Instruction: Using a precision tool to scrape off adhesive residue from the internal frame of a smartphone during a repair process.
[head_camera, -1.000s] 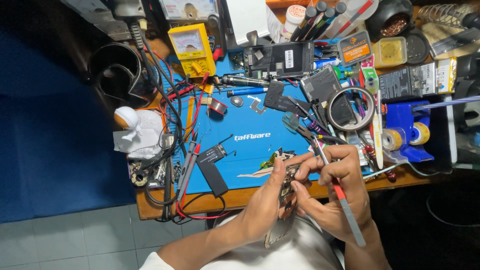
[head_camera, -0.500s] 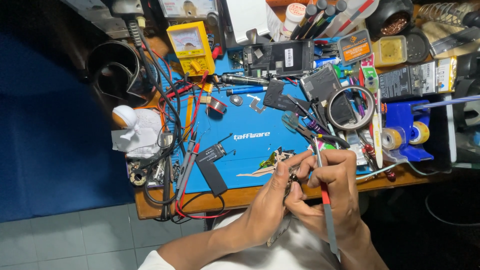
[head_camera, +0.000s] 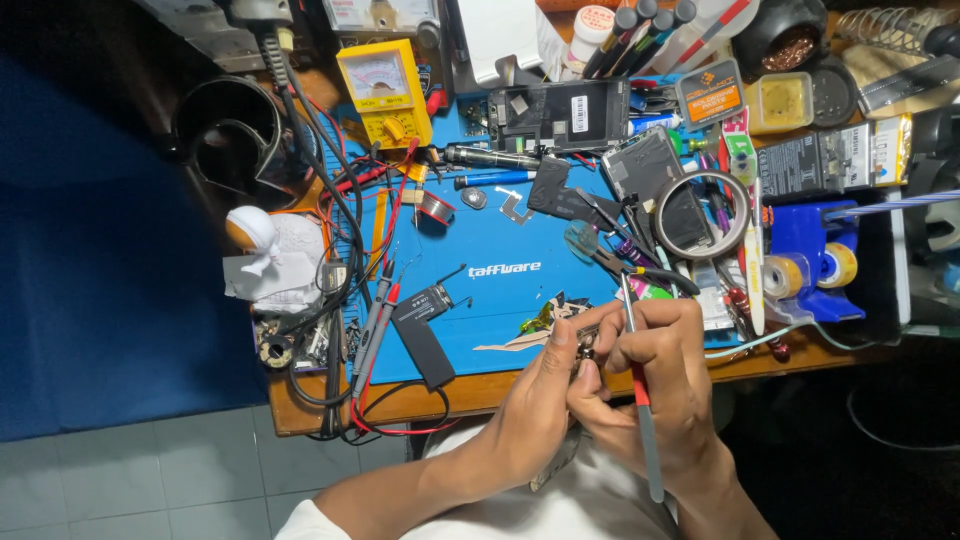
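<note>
Both hands are bunched up right at the near edge of the blue work mat (head_camera: 500, 240). Left hand (head_camera: 545, 375) is pinching a tiny dark part (head_camera: 585, 348) between thumb and fingers, too small to say what it is. Right hand (head_camera: 665, 365) is closed around a thin tool with a red and grey handle (head_camera: 640, 420), tip up by that part.

Biggest risk, I'd say: the part sits over the tabletop edge (head_camera: 440, 398), so 1 slip of the tip and it pops off onto the lap or the tiled floor (head_camera: 150, 480).

Clutter is tight too. Multimeter probes (head_camera: 378, 310) and red leads trail near the left wrist, tweezers (head_camera: 625, 268) and a tape ring (head_camera: 700, 215) sit just above the right hand, and an opened phone (head_camera: 560, 115) lies further back. Easy to snag something.
</note>
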